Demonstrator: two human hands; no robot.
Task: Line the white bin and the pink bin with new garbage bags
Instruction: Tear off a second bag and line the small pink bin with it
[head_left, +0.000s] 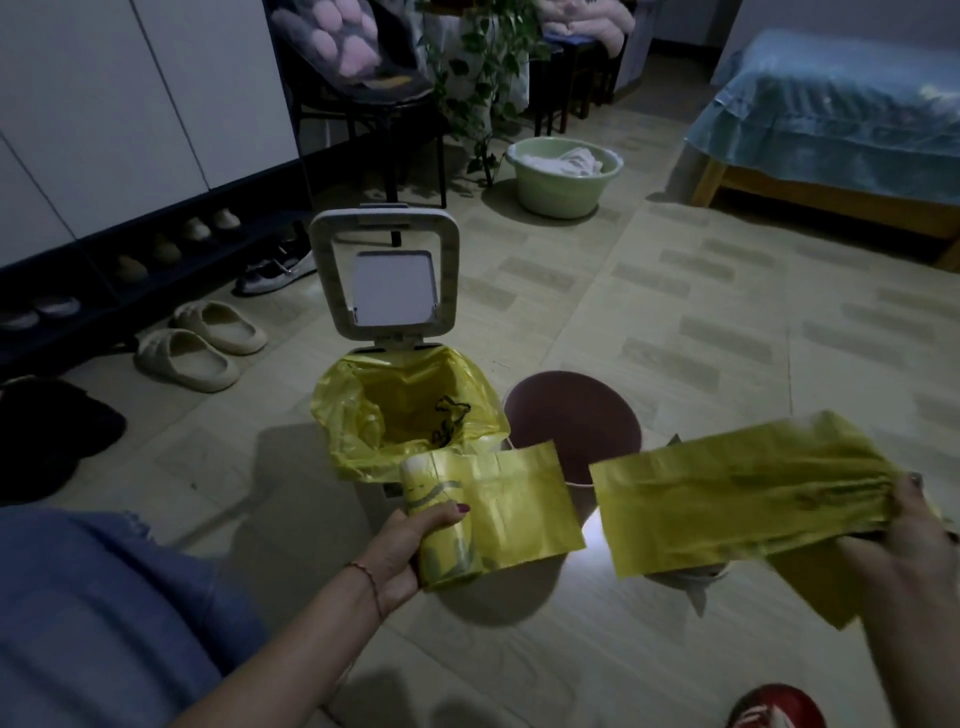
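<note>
White bin (363, 499) is done: yellow liner (415, 410) over its rim, lid up. Pink bin (571, 415), just beside it, is bare inside. Your left hand (410, 545) grips the bag roll (447, 525). Your right hand (904, 545) pinches a loose bag (737, 499), apart from the roll's free end. Left: open that bag, fit it in the pink bin.
</note>
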